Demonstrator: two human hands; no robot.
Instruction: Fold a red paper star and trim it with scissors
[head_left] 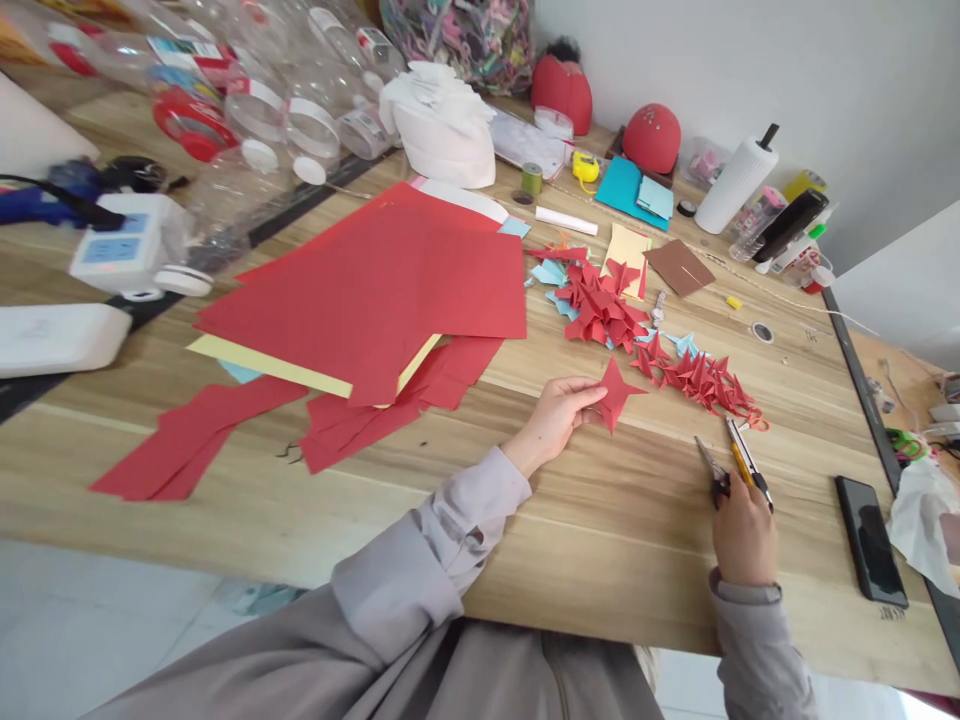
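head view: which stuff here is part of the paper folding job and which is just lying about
In use: folded red star in left hand; scissors in right hand; finished red pieces; red paper sheets.
Lying about: phone, plastic bottles, paper towel roll.

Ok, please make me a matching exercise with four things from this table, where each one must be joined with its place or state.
Things:
1. folded red star
2. scissors
3. black phone
4. large red sheets

Places or states:
a. lying flat near the right edge of the table
b. held in the right hand, blades open
c. stacked over a yellow sheet
d. pinched in the left hand

Pairs: 1-d, 2-b, 3-a, 4-c
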